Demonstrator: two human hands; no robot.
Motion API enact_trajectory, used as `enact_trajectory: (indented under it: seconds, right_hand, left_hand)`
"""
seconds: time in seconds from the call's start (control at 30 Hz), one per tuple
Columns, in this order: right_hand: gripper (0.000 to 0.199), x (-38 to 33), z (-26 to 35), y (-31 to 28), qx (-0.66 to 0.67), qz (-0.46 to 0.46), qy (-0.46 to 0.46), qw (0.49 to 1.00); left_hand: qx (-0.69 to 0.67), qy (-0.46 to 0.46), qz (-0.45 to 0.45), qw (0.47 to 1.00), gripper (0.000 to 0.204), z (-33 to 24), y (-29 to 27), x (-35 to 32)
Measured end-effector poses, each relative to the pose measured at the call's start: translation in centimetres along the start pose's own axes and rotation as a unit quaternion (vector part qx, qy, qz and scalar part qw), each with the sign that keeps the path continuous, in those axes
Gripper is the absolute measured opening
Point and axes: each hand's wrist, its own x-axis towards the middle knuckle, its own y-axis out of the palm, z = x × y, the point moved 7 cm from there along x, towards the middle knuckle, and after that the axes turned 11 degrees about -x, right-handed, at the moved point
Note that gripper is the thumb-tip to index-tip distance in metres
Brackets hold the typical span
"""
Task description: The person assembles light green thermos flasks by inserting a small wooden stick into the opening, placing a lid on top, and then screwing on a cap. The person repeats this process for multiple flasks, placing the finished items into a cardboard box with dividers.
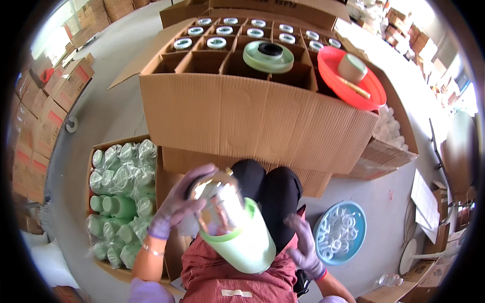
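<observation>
A light green cylindrical flask casing (247, 250) lies tilted across my lap, its mouth toward the upper left. At that mouth is a shiny silver flask liner (218, 199) with a small tip at its far end; how deep it sits in the casing is hard to tell. My left hand (177, 204), in a thin purple glove, grips the liner from the left with fingers curved round it. My right hand (305, 247), gloved too, is apart from the casing on its right side, fingers spread and holding nothing.
A divided carton (252, 111) ahead holds several pale-rimmed items; a green dish (268, 63) and red tray (336, 76) rest on it. Bagged green parts fill a box (93, 177) at left. Right of my legs, a blue basin (361, 227) holds clear rings.
</observation>
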Motion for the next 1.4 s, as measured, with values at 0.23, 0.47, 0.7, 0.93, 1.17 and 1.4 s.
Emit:
enact_trajectory:
  seconds: [0.23, 0.47, 0.7, 0.93, 1.17, 1.4]
  right_hand:
    - [0.072, -5.2, 4.5, 5.9, 0.072, -0.005, -0.073, 0.995]
    - [0.09, 8.7, 7.5, 6.0, 0.334, 0.109, -0.069, 0.934]
    - [0.09, 10.6, 8.2, 7.2, 0.239, 0.104, -0.147, 0.954]
    - [0.086, 11.5, 8.6, 5.6, 0.19, -0.031, -0.089, 0.977]
    - [0.085, 9.4, 7.9, 3.5, 0.09, -0.11, -0.13, 0.981]
    - [0.045, 2.5, 3.2, 1.5, -0.193, 0.131, -0.163, 0.959]
  left_hand:
    - [-0.075, -0.068, -0.277, 0.956, 0.071, 9.9, -3.0, -15.7]
    - [0.239, -0.083, -0.056, 0.966, 0.069, 9.8, -5.0, -15.6]
    - [0.445, -0.024, 0.07, 0.892, 0.068, 16.0, -10.2, -17.1]
    - [0.4, 0.024, -0.017, 0.916, 0.052, 14.3, -8.1, -13.4]
    - [0.521, 0.061, 0.011, 0.851, 0.055, 9.1, -8.5, -9.0]
    - [0.425, 0.055, 0.3, 0.852, 0.05, -6.1, 9.2, 4.4]
